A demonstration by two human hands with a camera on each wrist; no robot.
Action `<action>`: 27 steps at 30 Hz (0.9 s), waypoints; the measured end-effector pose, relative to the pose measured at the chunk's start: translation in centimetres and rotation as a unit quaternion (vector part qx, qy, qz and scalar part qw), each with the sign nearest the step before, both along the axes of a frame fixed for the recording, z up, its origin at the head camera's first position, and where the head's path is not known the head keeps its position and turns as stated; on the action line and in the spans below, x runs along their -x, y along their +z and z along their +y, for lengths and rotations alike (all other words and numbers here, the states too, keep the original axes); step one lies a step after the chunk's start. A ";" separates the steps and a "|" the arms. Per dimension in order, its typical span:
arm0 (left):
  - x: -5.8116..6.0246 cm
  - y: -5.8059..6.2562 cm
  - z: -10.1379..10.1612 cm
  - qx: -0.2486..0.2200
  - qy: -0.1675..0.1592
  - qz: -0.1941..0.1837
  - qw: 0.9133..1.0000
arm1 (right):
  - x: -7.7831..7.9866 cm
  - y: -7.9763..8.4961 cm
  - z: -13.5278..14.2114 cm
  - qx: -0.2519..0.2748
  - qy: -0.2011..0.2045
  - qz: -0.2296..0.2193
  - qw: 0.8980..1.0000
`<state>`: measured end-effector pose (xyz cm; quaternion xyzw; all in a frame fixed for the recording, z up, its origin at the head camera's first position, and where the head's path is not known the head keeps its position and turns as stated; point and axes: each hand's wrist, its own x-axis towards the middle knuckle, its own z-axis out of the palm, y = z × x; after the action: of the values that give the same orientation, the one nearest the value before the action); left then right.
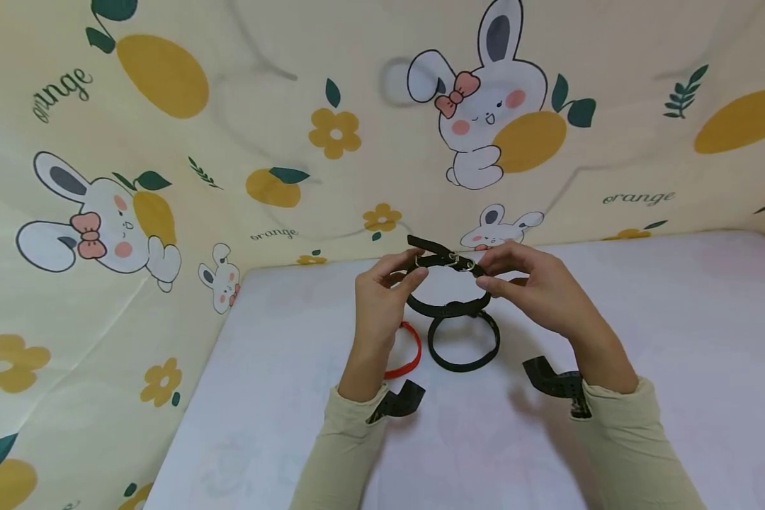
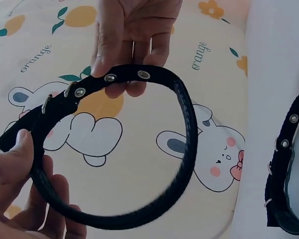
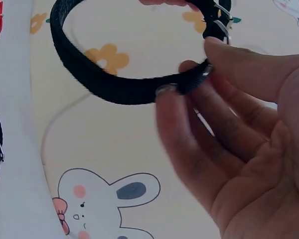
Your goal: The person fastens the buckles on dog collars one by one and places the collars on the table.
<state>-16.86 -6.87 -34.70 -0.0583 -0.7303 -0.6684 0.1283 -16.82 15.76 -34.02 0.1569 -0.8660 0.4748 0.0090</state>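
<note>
Between both hands, a black buckled collar (image 1: 448, 310) is held up as a closed loop above the table. My left hand (image 1: 382, 297) pinches its left side near the loose strap end, thumb on the band in the left wrist view. On the opposite side of the buckle, my right hand (image 1: 538, 290) pinches the band between thumb and fingers. Metal-rimmed holes dot the held collar (image 2: 188, 144) in the left wrist view. A second black collar (image 1: 464, 367) lies looped on the table just below. Left of it is a red collar (image 1: 418, 347), partly hidden behind my left wrist.
A white table (image 1: 472, 453) spreads under the collars. Behind and to the left hangs a cream cloth (image 1: 229, 127) printed with rabbits, flowers and oranges. Black straps (image 1: 551, 379) stick out from both sleeve cuffs.
</note>
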 end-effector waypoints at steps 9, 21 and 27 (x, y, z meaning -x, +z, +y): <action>-0.3 -0.4 0.5 0.099 0.002 0.050 0.994 | -0.1 0.0 -0.1 -0.034 0.018 0.064 0.997; -1.2 -1.0 1.3 0.189 -0.007 0.083 0.978 | -1.3 -0.4 -1.9 0.013 -0.021 0.144 0.989; -0.9 -0.5 1.4 0.137 -0.013 0.049 0.989 | -0.9 0.0 -2.0 0.055 -0.015 0.162 0.985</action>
<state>-15.96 -5.47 -35.21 -0.1175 -0.8068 -0.5602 0.1466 -15.94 13.76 -33.97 0.2177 -0.8278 0.4900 0.1654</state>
